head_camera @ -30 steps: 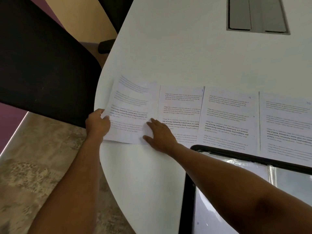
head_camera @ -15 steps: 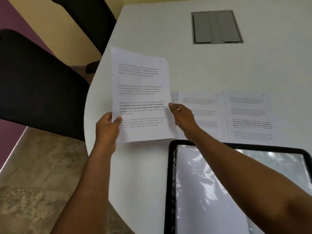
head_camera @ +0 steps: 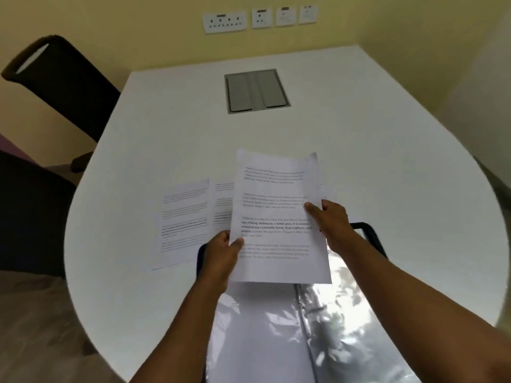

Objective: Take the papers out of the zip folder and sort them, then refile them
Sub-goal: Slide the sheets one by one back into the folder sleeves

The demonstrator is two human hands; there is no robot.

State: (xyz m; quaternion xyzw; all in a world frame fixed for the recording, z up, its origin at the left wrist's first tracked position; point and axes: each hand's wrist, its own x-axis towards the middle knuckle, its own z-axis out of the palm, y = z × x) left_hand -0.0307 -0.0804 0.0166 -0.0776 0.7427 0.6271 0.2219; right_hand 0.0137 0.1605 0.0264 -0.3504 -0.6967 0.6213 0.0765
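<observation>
Both hands pinch one printed sheet (head_camera: pixel 279 217) — left hand (head_camera: pixel 224 251) at its lower edge, right hand (head_camera: pixel 330 219) at its side — above the open zip folder (head_camera: pixel 276 327). Other papers (head_camera: pixel 184 219) lie on the counter (head_camera: pixel 387 189). Refiling looks underway; next, slide it in squarely.

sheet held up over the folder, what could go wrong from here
The sheet is only pinched at its edges by the left hand and right hand, so it may sag or crease. Lowered carelessly, it could catch the folder rim or disturb the papers laid on the table.
</observation>
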